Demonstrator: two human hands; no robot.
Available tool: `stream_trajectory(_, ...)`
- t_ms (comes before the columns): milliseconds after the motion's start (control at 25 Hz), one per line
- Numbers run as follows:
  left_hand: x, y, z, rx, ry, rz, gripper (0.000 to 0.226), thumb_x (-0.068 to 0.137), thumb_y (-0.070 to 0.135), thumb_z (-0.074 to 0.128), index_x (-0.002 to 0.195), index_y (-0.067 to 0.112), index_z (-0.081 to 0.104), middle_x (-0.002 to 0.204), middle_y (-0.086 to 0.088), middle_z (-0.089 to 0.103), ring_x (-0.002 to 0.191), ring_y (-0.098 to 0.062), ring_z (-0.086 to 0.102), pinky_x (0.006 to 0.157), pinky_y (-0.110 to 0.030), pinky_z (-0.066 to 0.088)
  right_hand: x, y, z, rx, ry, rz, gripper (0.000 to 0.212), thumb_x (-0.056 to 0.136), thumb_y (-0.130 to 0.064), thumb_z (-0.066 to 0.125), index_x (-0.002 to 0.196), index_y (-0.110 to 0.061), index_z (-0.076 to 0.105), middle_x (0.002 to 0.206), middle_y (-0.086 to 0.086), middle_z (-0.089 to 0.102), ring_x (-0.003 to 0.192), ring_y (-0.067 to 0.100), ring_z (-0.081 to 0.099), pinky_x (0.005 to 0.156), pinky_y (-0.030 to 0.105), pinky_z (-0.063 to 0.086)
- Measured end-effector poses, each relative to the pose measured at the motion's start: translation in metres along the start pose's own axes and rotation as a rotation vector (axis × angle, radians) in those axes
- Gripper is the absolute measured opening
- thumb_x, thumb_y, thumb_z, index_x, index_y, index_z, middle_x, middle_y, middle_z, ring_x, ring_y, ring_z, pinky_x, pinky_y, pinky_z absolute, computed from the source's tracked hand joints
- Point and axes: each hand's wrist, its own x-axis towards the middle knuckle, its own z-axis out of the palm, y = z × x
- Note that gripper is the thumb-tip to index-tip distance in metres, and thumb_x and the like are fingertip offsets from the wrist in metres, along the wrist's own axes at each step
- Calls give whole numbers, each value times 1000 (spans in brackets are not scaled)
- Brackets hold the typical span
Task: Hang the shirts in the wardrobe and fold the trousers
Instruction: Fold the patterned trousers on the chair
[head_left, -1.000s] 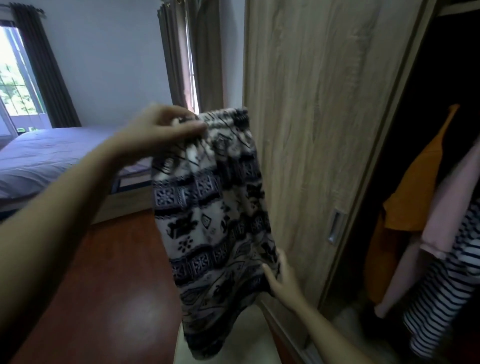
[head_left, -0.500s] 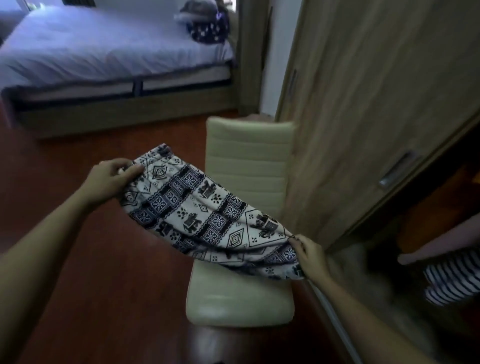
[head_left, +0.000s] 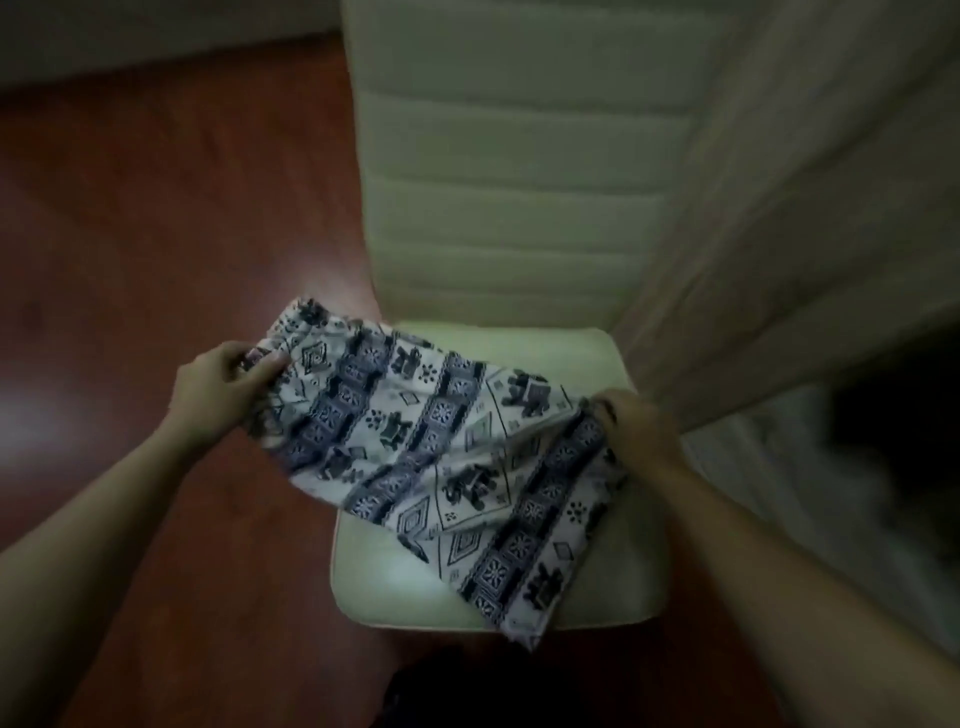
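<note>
Lowered since half a second ago, the patterned trousers (head_left: 447, 452) now drape onto the cream chair (head_left: 384, 587) seat.
The left hand (head_left: 218, 395) pinches the 9 o'clock end; the right hand (head_left: 634, 436) grips the 3 o'clock fold.

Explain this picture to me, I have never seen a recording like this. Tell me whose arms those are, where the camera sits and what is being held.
There is no machine here. A person wears a wide-angle camera on the head, looking down, so the two arms are the person's own. The left hand pinches one end of the patterned trousers, and the right hand grips the other end. The cloth is spread between them over the seat of a cream chair, and its near end seems to lie on the seat. The chair stands on a reddish wooden floor. The pale panel at the right is the wardrobe door. The picture is dim and somewhat blurred.
</note>
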Motion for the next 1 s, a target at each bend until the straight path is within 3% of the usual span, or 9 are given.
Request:
stream_trajectory(120, 10, 0, 46, 55, 102, 52, 48, 83, 55, 58, 99, 10, 62, 87, -13, 66, 75, -32, 63, 71, -47, 55, 1, 11, 41, -179, 132, -39, 29, 86, -4, 54, 115, -4, 57, 119, 18, 59, 107, 38, 57, 84, 42, 44)
stream_trajectory(200, 0, 25, 59, 67, 150, 86, 52, 83, 56, 58, 107, 10, 62, 95, -14, 68, 80, -31, 63, 74, -46, 54, -18, 13, 56, -179, 95, -87, 42, 92, -18, 49, 133, -5, 47, 142, 16, 44, 132, 34, 41, 107, 48, 33)
stream_trajectory(400, -75, 96, 115, 109, 89, 227, 36, 84, 41, 58, 109, 15, 57, 93, -1, 65, 73, -20, 58, 52, -25, 45, -56, 7, 74, -178, -221, -67, 99, 71, -76, -14, 150, -19, 3, 155, -1, -18, 142, 15, -17, 113, 37, -10)
stream_trajectory(480, -105, 102, 154, 247, -50, 267, 40, 88, 38, 53, 120, 14, 49, 114, -5, 58, 89, -15, 51, 61, -20, 42, -57, 10, 79, -178, -273, -23, 104, 62, -82, -16, 148, -24, -9, 149, -3, -31, 140, 16, -26, 112, 39, -14)
stream_trajectory(560, -120, 89, 190, 431, -179, 284, 64, 91, 49, 42, 143, 14, 28, 147, -15, 31, 125, -25, 39, 92, -33, 44, -57, 11, 80, -199, -323, -18, 108, 59, -86, -11, 147, -25, -13, 148, -2, -35, 138, 18, -31, 112, 41, -16)
stream_trajectory(640, -122, 74, 211, 530, -307, 288, 76, 93, 58, 20, 149, 16, -9, 158, -11, -11, 146, -28, -4, 116, -45, 8, -56, 9, 77, -224, -358, -14, 110, 57, -87, -8, 147, -24, -16, 147, -1, -38, 137, 19, -33, 111, 42, -16)
stream_trajectory(720, -123, 71, 219, 555, -400, 277, 75, 89, 62, 3, 143, 16, -25, 153, -7, -26, 142, -24, -21, 111, -42, -14, -55, 8, 74, -232, -378, -14, 110, 56, -86, -7, 146, -23, -19, 146, 0, -39, 136, 19, -35, 110, 41, -18)
stream_trajectory(840, -118, 82, 205, 503, -332, 334, 76, 87, 67, -3, 147, 22, -10, 154, -1, -17, 144, -21, -13, 113, -45, -12, -57, 8, 70, -243, -414, -29, 116, 48, -88, -15, 144, -23, -24, 145, 1, -41, 133, 19, -37, 109, 40, -18)
stream_trajectory(1000, -54, 81, 162, 359, 48, 256, 59, 95, 48, 23, 137, 9, 39, 143, -12, 41, 130, -27, 38, 112, -50, 23, -57, 9, 65, -263, -433, -43, 114, 52, -92, -6, 140, -23, -27, 144, 1, -41, 133, 19, -36, 109, 38, -17)
